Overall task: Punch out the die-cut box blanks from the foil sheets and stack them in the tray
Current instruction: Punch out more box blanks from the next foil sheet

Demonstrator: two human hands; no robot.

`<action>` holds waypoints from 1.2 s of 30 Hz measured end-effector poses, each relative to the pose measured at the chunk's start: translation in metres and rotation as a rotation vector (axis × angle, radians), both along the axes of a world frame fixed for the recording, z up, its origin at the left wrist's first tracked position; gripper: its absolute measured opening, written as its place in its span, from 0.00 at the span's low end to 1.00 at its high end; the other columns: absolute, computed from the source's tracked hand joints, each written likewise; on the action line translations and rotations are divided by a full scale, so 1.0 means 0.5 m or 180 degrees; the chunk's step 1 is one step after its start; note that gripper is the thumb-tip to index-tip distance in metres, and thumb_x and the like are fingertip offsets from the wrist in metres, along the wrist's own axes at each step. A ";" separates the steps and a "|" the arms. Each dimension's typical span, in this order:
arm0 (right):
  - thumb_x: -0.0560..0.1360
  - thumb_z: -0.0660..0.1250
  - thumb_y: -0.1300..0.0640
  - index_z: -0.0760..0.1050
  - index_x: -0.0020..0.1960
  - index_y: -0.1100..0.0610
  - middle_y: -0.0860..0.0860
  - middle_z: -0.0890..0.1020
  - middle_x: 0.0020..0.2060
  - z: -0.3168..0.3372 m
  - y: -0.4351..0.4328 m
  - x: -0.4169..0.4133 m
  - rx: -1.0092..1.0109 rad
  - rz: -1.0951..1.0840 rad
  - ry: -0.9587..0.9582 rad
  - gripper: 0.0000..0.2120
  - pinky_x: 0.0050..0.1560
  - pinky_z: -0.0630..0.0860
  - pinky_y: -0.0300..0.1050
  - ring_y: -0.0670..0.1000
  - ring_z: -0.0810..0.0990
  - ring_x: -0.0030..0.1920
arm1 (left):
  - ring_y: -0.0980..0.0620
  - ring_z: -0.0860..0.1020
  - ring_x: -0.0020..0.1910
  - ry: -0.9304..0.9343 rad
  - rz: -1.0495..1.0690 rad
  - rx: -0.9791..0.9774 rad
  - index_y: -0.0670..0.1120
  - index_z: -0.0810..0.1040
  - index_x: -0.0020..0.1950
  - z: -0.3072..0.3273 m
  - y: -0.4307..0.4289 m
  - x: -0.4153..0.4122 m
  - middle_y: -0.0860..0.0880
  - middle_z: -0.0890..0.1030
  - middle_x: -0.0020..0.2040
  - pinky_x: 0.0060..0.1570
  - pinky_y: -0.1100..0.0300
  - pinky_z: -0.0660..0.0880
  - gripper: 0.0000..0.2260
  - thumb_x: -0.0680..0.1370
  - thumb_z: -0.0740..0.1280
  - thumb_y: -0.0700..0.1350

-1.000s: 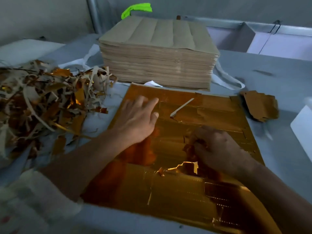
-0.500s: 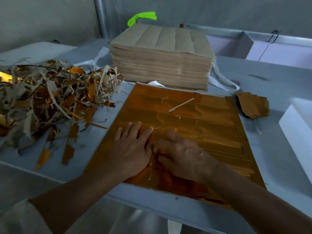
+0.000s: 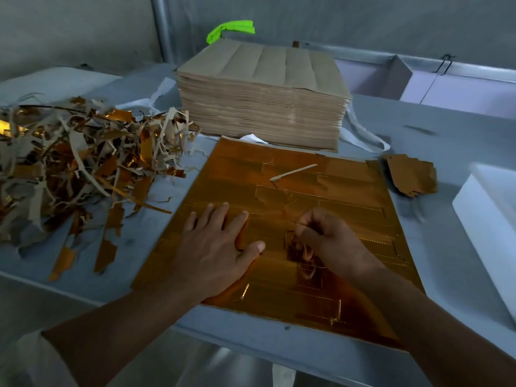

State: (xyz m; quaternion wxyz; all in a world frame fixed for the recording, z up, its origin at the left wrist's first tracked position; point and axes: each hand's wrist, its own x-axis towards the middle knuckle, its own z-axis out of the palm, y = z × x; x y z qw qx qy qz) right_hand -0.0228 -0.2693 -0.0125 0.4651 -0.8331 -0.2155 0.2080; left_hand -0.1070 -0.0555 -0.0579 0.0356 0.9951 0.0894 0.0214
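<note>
A gold foil sheet [image 3: 321, 191] lies flat at the near edge of a grey desk [image 3: 452, 146]. The left hand [image 3: 215, 247] presses on the sheet's near-left part with its fingers straight. The right hand [image 3: 332, 238], fingers curled, pinches a thin foil strip [image 3: 305, 251] that lifts from the sheet's middle.

The sheet looks light, thin and slick, and likely to crease or tear along its die-cut lines. It is best pinned flat beside the cut, with waste taken close to the perforation and pulled low.

Punched blanks [image 3: 410, 175] lie just beside the sheet's far-right corner. A white tray [image 3: 491, 219] sits at the desk's right edge. A scrap pile [image 3: 78, 169] covers the left side.
</note>
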 end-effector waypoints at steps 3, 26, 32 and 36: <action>0.81 0.63 0.56 0.75 0.49 0.49 0.45 0.81 0.36 0.013 -0.020 0.006 0.0119 0.0157 0.0066 0.04 0.34 0.75 0.35 0.43 0.79 0.34 | 0.44 0.51 0.80 -0.0006 -0.0020 0.0004 0.60 0.50 0.79 0.002 0.000 -0.003 0.47 0.53 0.81 0.77 0.41 0.49 0.40 0.71 0.33 0.75; 0.78 0.64 0.50 0.75 0.55 0.50 0.46 0.75 0.52 0.024 0.014 -0.178 -0.0983 0.1640 -0.2106 0.07 0.46 0.67 0.37 0.47 0.76 0.48 | 0.45 0.49 0.80 0.0014 0.0059 -0.0081 0.61 0.51 0.79 0.003 -0.003 0.003 0.48 0.53 0.81 0.77 0.43 0.47 0.37 0.73 0.38 0.74; 0.78 0.62 0.50 0.74 0.54 0.49 0.44 0.73 0.50 0.015 0.019 -0.171 -0.1017 0.1679 -0.2066 0.07 0.43 0.64 0.35 0.43 0.69 0.44 | 0.47 0.39 0.80 0.0064 -0.0019 -0.0224 0.61 0.45 0.80 0.026 0.003 -0.005 0.48 0.44 0.82 0.76 0.44 0.36 0.39 0.72 0.31 0.74; 0.78 0.61 0.51 0.74 0.59 0.50 0.46 0.74 0.54 0.006 0.017 -0.165 -0.1016 0.1698 -0.1995 0.11 0.47 0.65 0.35 0.44 0.71 0.48 | 0.48 0.38 0.80 0.0068 -0.0275 -0.0100 0.64 0.42 0.79 -0.001 -0.022 -0.042 0.51 0.43 0.82 0.75 0.44 0.35 0.40 0.68 0.24 0.75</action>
